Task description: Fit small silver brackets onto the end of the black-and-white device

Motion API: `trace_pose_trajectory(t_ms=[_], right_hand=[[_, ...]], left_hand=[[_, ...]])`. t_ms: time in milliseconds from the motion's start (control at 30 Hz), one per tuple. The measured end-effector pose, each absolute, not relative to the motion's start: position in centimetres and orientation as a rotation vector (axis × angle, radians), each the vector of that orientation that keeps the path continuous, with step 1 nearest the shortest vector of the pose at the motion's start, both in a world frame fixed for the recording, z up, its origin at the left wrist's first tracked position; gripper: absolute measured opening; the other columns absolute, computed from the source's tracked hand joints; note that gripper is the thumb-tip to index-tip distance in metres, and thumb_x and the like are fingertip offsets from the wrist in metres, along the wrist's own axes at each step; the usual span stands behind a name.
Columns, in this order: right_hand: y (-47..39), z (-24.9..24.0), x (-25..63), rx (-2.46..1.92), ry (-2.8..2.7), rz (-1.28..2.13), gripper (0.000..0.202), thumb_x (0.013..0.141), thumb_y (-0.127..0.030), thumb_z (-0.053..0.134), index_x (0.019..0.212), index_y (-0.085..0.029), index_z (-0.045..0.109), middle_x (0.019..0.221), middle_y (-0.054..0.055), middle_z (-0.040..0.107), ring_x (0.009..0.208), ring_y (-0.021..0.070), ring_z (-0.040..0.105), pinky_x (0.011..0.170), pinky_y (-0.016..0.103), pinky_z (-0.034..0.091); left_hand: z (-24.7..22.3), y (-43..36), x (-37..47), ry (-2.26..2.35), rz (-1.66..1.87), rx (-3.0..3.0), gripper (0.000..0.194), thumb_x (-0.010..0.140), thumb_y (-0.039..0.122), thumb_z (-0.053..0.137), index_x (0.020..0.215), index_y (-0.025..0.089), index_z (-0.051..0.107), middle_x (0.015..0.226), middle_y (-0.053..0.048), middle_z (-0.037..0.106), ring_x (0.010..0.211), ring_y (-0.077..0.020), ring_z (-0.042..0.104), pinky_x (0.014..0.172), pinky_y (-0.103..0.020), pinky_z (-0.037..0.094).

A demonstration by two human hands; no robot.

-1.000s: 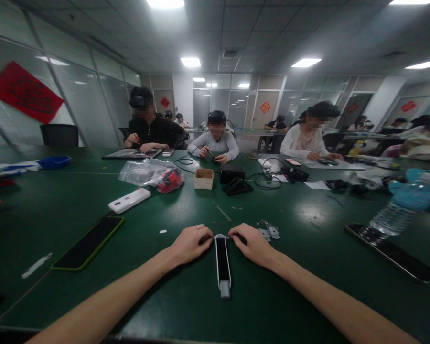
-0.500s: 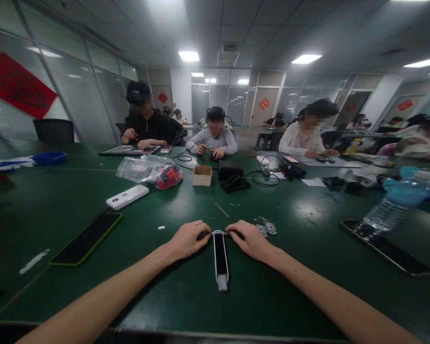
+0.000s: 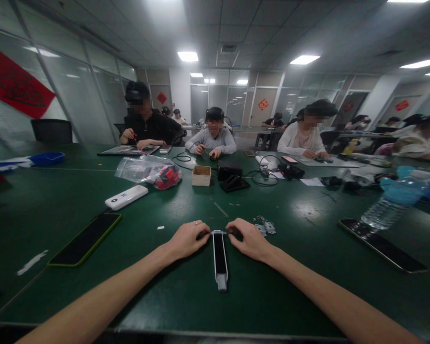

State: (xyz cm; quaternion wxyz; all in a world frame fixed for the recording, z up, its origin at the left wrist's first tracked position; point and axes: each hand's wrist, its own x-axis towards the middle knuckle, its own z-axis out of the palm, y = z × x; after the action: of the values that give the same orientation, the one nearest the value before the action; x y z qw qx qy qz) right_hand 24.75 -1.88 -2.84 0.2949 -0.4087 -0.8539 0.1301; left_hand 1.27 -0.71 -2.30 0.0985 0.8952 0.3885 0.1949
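Observation:
A long narrow device (image 3: 220, 255) with a pale frame, a black middle and a silver block at its near end lies on the green table, pointing away from me. At its far end a thin metal rod (image 3: 224, 233) sticks out sideways. My left hand (image 3: 189, 240), a ring on one finger, has its fingertips pinched together at the rod's left end. From the other side, my right hand (image 3: 249, 239) pinches at the right end. The fingers mostly hide both ends. Beyond my right hand lie small metal plates (image 3: 270, 228) and several tiny parts.
On the left are a green-edged phone (image 3: 86, 240), a white power bank (image 3: 126, 197) and a plastic bag (image 3: 143, 171) with red items. A small box (image 3: 201, 177) stands ahead. A water bottle (image 3: 387, 210) and another phone (image 3: 383, 246) lie right. Co-workers sit across the table (image 3: 157, 306).
My right fingertips have shifted slightly right, away from the device, and more of the rod shows there. My left hand keeps its place. The whole view has moved very slightly.

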Motion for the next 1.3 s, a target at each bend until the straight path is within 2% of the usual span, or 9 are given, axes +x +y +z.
trace_pose_trajectory(t_ms=[567,1300], right_hand=[[-1.86,-2.83,24.63,-1.012,-2.290,0.389,0.016,0.082,-0.015,0.054,0.097,-0.016,0.059,0.095,0.006,0.061,0.086,0.0167,0.057,0.077,0.031,0.050],[-1.90,-2.57,24.13,-1.021,-2.344,0.365,0.015,0.086,-0.019,0.052,0.099,-0.017,0.060,0.095,0.006,0.063,0.086,0.0164,0.057,0.076,0.030,0.050]], left_hand=[[-2.66,-0.49,1.14,1.153,0.585,2.642,0.015,0.086,0.025,0.048,0.091,0.018,0.061,0.082,-0.002,0.062,0.070,-0.0136,0.057,0.064,-0.022,0.044],[-2.49,-0.59,1.16,1.148,0.589,2.649,0.013,0.086,0.023,0.050,0.090,0.018,0.061,0.082,-0.002,0.062,0.069,-0.0135,0.057,0.062,-0.022,0.042]])
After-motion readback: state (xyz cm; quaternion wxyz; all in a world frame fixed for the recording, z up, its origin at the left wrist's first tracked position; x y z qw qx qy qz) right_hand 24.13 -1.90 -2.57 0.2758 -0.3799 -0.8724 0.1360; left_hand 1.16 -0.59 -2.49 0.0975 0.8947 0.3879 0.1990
